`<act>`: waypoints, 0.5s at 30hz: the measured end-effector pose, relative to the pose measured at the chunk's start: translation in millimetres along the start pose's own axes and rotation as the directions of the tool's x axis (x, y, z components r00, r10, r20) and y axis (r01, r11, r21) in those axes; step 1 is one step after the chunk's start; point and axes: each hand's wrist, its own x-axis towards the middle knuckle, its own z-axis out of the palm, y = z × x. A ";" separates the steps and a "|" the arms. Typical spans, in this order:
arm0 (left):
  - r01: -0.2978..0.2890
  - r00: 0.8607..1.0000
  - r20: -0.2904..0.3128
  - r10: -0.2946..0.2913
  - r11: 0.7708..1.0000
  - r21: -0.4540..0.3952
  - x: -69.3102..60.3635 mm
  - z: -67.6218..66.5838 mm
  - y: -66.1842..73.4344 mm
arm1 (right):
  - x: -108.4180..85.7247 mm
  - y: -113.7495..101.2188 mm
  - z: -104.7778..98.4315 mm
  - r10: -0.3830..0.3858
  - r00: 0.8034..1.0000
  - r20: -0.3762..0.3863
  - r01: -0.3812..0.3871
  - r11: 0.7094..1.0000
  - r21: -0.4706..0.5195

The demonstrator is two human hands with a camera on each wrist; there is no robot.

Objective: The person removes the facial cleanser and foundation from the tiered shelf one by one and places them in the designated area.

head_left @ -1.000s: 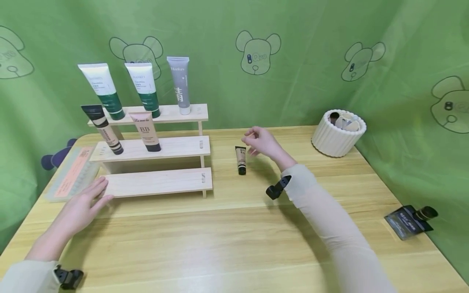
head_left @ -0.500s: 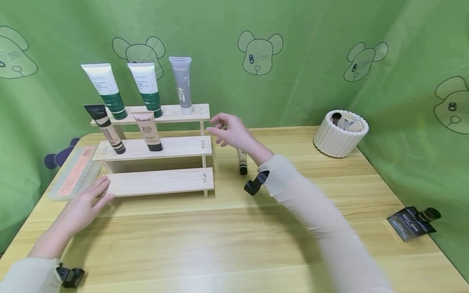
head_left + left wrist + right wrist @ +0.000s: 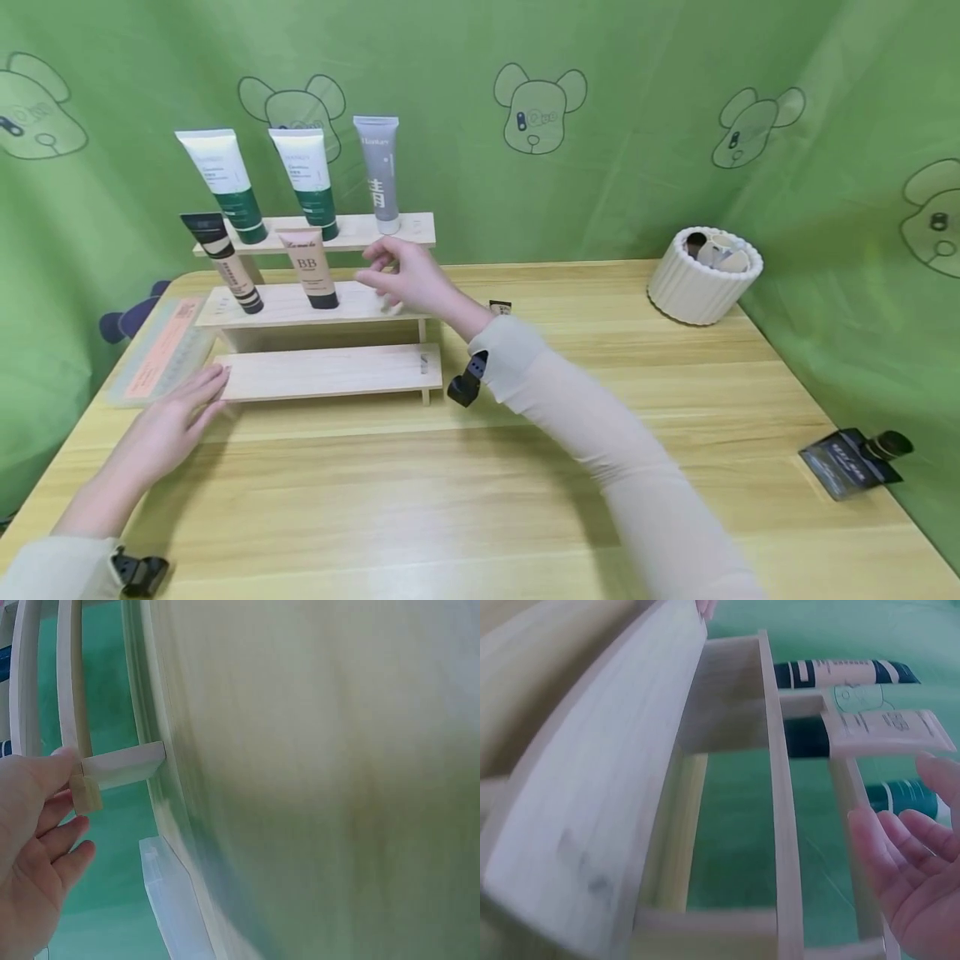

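From the head, we see a rack (image 3: 288, 308) of smooth, pale wood in flat tiers on a streaky-grained table (image 3: 390, 492), with a ribbed white pot (image 3: 693, 287) well apart to the right. The BB tube (image 3: 310, 265), soft pink and flattened towards its top, stands on its round black cap on the middle tier (image 3: 356, 304), near a dark-topped tube (image 3: 227, 262). The right hand (image 3: 408, 275) hangs just beside it, thumb and fingers apart.

In the left wrist view, we find the left hand (image 3: 34, 847) pinching the squared end of a tier, above a clear plastic case (image 3: 172, 896).

In the right wrist view, the fingers curve loosely, thumb near the BB tube's flat end; we cannot tell whether it touches.
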 end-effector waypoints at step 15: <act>-0.048 0.995 -0.090 0.051 0.998 0.035 1.2 3.3 1.0 | 19.4 -9.0 36.0 0.024 0.999 -0.038 -0.021 0.996 0.086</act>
